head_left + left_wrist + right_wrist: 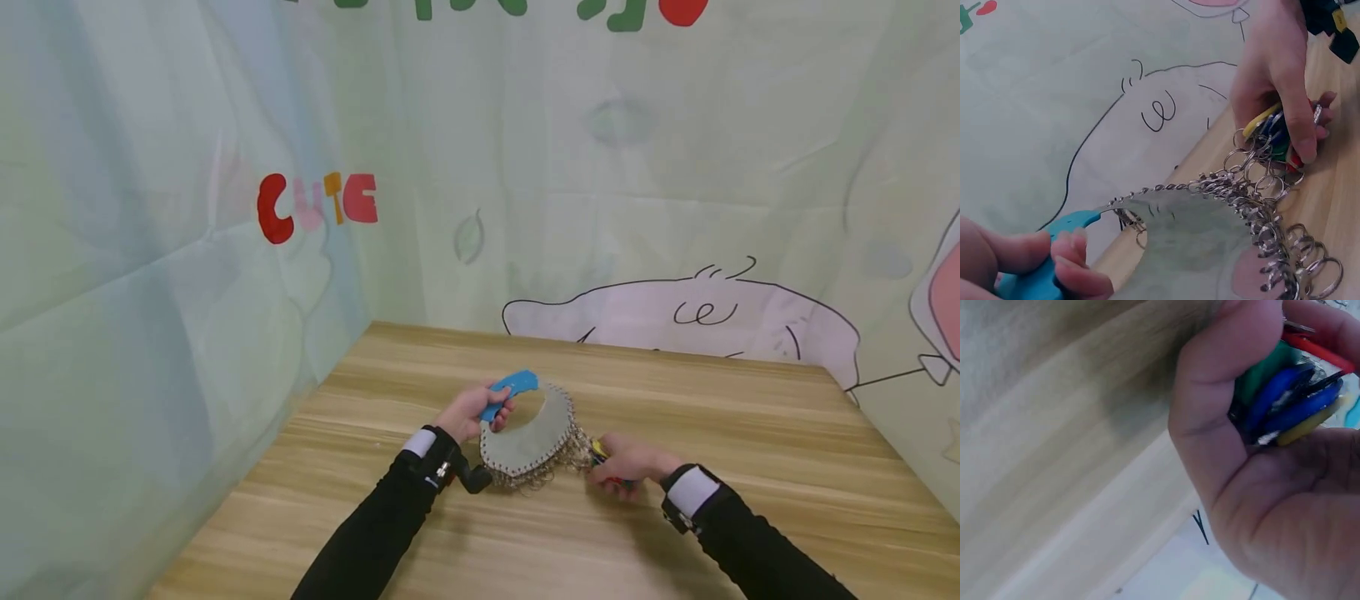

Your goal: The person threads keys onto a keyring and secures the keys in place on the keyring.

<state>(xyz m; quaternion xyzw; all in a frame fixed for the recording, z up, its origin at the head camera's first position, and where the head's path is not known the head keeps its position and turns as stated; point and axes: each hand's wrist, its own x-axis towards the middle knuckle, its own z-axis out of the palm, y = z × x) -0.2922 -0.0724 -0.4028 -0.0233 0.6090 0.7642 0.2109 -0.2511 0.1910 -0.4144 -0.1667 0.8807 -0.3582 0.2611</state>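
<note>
In the head view my left hand [468, 411] grips the blue handle [519, 382] of a curved, shiny plate [528, 442]. Small metal rings [1266, 244] line the plate's outer edge, and larger loops hang from them. Held this way, the plate is tilted above the table. At the plate's right end, my right hand [626, 465] holds a bunch of coloured tags [1297, 403] in yellow, blue, green and red, with metal rings between them. In the left wrist view the thumb and fingers curl round this bunch, hiding part of it.
The wooden table [720, 417] spreads beneath both hands. Behind it hangs a pale printed sheet [600, 208] with a cartoon drawing, meeting the table's back edge. Another part of the sheet [150, 333] runs along the left side.
</note>
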